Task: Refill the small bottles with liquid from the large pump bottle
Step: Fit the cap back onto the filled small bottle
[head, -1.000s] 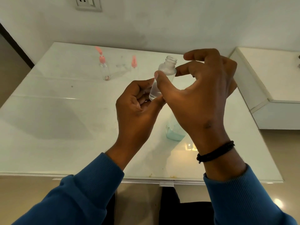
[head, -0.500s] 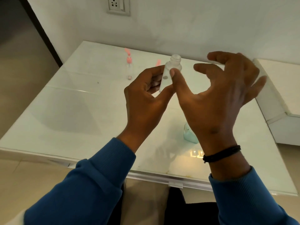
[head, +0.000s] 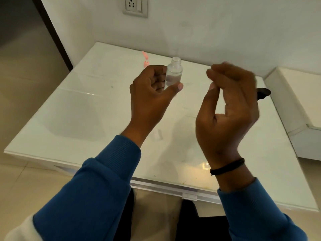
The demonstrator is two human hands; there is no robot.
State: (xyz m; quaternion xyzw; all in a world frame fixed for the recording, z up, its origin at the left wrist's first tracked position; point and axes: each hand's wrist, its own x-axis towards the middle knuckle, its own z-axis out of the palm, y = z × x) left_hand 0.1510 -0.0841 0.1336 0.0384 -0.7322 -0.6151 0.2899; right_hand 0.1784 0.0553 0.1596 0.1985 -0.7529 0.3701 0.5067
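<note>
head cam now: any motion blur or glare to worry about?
Head view: right hand smeared by motion blur, fingers soft; left hand and the uncapped small clear bottle it grips fairly sharp; bright glare patch on the glass tabletop near the front edge; wide-angle bends the table edges.

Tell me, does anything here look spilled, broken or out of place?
Nothing stands out. The left hand holds a small clear bottle upright with its cap off, no spill shows on the white table, and the right hand is blurred.

Left hand (head: 149, 91) raised, fingers (head: 159, 79) curled in a grip; right hand (head: 225, 108) raised, blurred, loosely curled.
</note>
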